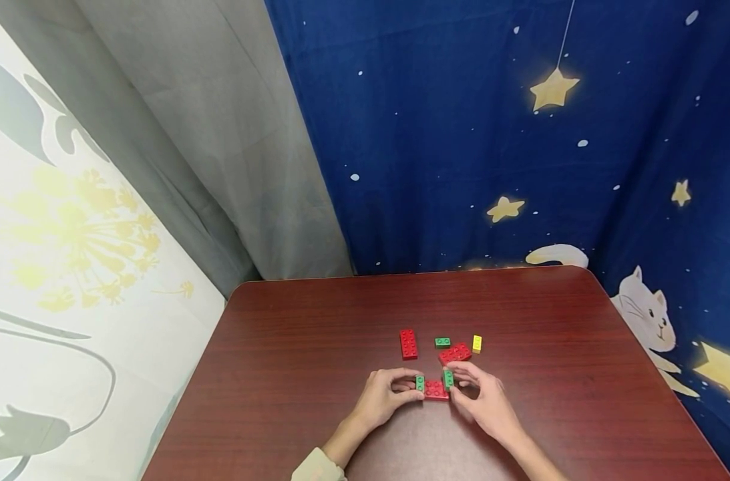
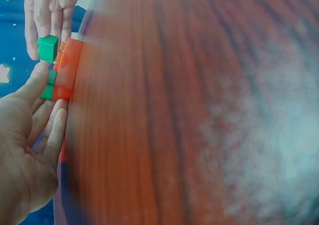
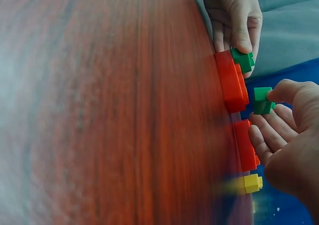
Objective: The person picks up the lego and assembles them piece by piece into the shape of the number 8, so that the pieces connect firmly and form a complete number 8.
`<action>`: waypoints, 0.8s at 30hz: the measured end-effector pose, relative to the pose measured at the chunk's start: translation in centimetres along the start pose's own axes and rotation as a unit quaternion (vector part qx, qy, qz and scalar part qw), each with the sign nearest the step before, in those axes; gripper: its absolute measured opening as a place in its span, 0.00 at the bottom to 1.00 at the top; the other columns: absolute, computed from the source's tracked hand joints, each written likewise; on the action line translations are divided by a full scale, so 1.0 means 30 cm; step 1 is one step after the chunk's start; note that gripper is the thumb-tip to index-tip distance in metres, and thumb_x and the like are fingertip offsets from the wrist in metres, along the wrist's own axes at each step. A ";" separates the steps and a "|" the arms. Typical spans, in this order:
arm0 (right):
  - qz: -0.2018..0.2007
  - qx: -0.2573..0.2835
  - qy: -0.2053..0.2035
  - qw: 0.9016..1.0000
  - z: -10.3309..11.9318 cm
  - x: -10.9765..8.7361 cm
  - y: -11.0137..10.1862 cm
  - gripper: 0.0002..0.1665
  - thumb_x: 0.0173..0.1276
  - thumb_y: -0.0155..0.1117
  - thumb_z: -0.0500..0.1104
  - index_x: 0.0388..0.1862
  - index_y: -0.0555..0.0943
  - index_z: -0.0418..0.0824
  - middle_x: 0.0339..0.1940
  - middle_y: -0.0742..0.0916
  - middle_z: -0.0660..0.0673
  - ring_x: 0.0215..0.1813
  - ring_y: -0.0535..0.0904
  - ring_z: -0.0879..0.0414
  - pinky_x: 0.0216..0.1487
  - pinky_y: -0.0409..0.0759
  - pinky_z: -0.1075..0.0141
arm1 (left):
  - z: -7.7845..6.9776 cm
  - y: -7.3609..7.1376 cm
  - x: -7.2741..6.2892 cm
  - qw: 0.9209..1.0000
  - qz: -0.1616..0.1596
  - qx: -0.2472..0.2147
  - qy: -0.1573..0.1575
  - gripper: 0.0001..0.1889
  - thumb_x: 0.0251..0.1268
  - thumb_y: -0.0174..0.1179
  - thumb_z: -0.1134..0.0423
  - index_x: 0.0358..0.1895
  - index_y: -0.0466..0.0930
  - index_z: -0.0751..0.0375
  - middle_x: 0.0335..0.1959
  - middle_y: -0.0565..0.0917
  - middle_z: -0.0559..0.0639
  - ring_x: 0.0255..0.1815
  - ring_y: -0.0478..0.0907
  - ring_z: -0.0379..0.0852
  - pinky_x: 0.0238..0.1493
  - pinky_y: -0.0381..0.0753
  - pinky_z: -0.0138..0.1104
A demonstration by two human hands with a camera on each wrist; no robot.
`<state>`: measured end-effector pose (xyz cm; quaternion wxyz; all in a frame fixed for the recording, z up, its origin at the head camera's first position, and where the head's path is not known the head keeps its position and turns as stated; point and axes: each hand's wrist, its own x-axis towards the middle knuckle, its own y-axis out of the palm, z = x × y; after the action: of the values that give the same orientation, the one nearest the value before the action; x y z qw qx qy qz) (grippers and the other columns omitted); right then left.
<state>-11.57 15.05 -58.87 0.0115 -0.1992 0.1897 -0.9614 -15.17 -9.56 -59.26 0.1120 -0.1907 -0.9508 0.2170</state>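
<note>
A red building brick (image 1: 437, 390) lies on the table between the two hands. On its left end sits a green brick (image 1: 420, 383), pinched between the thumb and fingers of my left hand (image 1: 378, 399). My right hand (image 1: 487, 405) pinches a second green brick (image 1: 448, 380) by the right end of the red one. The right wrist view shows this held green brick (image 3: 262, 101) raised off the table and apart from the red brick (image 3: 231, 83). In the left wrist view, the left thumb lies against the seated green brick (image 2: 49, 85).
Just beyond the hands lie another red brick (image 1: 455, 353), a small green brick (image 1: 442, 343) and a yellow brick (image 1: 477, 344). A further red brick (image 1: 409, 344) lies to their left. Curtains hang behind the dark wooden table (image 1: 292, 347).
</note>
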 end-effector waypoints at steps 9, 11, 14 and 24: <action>0.013 -0.008 0.002 1.000 -0.002 -0.010 0.012 0.27 0.57 0.76 0.23 0.55 0.86 0.36 0.50 0.92 0.44 0.50 0.89 0.55 0.49 0.88 0.60 | -0.005 0.003 0.000 1.000 -0.002 -0.005 0.005 0.18 0.59 0.80 0.61 0.53 0.92 0.56 0.41 0.93 0.47 0.39 0.90 0.35 0.40 0.87 0.27; 0.013 -0.009 0.008 1.000 -0.003 -0.011 0.014 0.27 0.56 0.76 0.23 0.55 0.87 0.37 0.50 0.92 0.46 0.50 0.89 0.56 0.49 0.88 0.60 | -0.006 0.003 0.001 1.000 -0.002 -0.004 0.005 0.18 0.59 0.80 0.61 0.52 0.92 0.57 0.42 0.93 0.47 0.39 0.89 0.35 0.40 0.86 0.27; 0.011 -0.012 0.018 1.000 -0.003 -0.010 0.016 0.27 0.56 0.77 0.23 0.54 0.87 0.39 0.49 0.92 0.47 0.49 0.89 0.57 0.48 0.88 0.61 | -0.006 0.003 0.001 1.000 -0.002 -0.003 0.006 0.18 0.59 0.80 0.61 0.53 0.92 0.57 0.42 0.93 0.47 0.39 0.89 0.35 0.40 0.86 0.27; 0.022 -0.014 0.038 0.999 0.013 -0.010 0.015 0.24 0.58 0.77 0.24 0.53 0.88 0.38 0.47 0.93 0.45 0.47 0.90 0.54 0.47 0.88 0.60 | -0.006 0.005 -0.001 1.000 0.000 -0.008 0.004 0.18 0.59 0.79 0.60 0.53 0.92 0.59 0.43 0.93 0.47 0.39 0.89 0.35 0.40 0.87 0.27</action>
<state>-11.15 14.52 -58.83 0.0225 -0.1581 0.2076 -0.9651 -15.06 -9.38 -59.18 0.1140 -0.1924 -0.9521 0.2085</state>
